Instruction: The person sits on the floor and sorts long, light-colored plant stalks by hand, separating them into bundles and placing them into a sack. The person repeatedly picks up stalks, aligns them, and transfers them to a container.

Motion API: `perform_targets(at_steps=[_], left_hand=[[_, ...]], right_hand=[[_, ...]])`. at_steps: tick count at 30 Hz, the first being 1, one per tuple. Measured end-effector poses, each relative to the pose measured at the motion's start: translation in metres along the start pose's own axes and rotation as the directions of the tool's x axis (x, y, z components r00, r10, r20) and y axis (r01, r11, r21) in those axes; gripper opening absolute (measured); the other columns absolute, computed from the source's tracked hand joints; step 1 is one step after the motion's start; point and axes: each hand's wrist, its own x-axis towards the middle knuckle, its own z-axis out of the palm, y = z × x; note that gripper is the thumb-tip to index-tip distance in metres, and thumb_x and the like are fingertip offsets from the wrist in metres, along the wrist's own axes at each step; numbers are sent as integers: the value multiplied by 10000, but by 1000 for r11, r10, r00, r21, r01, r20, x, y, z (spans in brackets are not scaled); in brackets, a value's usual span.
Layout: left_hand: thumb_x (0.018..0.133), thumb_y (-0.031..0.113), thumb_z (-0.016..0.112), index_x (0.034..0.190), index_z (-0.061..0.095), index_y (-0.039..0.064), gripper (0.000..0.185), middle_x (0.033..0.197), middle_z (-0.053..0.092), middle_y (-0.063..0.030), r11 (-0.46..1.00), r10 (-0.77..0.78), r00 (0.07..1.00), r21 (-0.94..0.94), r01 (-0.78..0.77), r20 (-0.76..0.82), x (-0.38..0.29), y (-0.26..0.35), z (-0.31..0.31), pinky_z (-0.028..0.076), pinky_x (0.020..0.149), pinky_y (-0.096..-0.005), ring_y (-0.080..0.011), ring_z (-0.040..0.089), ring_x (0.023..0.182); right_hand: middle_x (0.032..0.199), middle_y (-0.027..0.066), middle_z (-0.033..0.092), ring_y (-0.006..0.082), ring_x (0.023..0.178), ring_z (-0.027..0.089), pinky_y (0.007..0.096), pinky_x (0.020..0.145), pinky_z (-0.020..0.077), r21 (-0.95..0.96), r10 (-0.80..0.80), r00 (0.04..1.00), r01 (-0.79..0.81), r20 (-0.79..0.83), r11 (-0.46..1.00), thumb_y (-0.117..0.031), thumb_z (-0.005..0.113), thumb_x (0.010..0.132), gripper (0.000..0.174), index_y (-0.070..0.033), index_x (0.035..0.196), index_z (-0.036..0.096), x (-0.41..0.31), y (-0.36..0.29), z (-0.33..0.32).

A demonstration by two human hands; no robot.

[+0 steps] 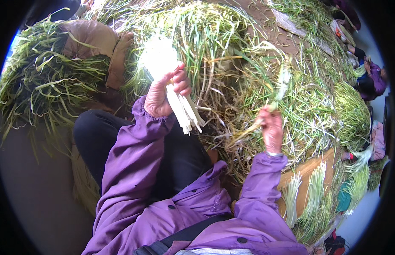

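Note:
My left hand point(172, 92) is closed around a bundle of pale, leek-like stalks point(186, 111). Their whitish ends point down towards my lap, and the upper part is washed out by bright light. Off to the right, my right hand point(271, 129) grips a few leafy green stalks point(282, 83), blurred and rising from the fingers. Dry yellowed leaves point(243, 135) trail from the same hand on its left side; whether it holds them firmly is unclear. Between and beyond my hands lies a heap of long green leaves point(197, 25), with brown withered strands point(216, 86) on its near side.
Bundles of pale stalks point(316, 188) lie on a wooden board point(328, 159) at right. A brown sack point(89, 38) sits among leaves at the left. Another person point(372, 79) sits at the far right edge. Leaf litter point(305, 127) covers much of the ground.

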Motion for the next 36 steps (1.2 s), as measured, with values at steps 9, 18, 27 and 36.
perform_targets(at_steps=[9,18,27,36], left_hand=[[875,143,546,974,510,44,145,683,420,17,957,-101,964,241,162,-247,-4,-29,22,373,549,-257,-93,403,543],[818,183,636,919,542,60,184,686,491,2,864,-142,900,392,316,-412,1,-32,19,413,563,-282,-104,467,533],[824,170,627,980,542,15,236,687,506,-10,767,-174,864,485,420,-473,2,-31,11,437,550,-266,-111,484,546],[831,149,606,945,542,1,198,686,502,-21,818,-292,877,376,436,-382,-5,-21,12,426,547,-276,-104,474,542]], right_hand=[[787,-17,588,27,648,498,183,550,396,-414,200,979,-172,25,894,-165,591,880,149,-36,952,612,-3,43,57],[805,136,573,282,714,589,320,612,454,-619,-131,980,195,147,761,-57,598,839,97,10,908,581,-4,7,99],[723,136,495,260,589,491,314,556,412,-646,-315,919,392,238,654,-53,585,848,97,21,844,523,-3,5,123],[819,-18,587,40,694,480,196,622,409,-198,199,919,-137,339,970,-158,528,921,207,-22,1068,585,-1,-1,118]])
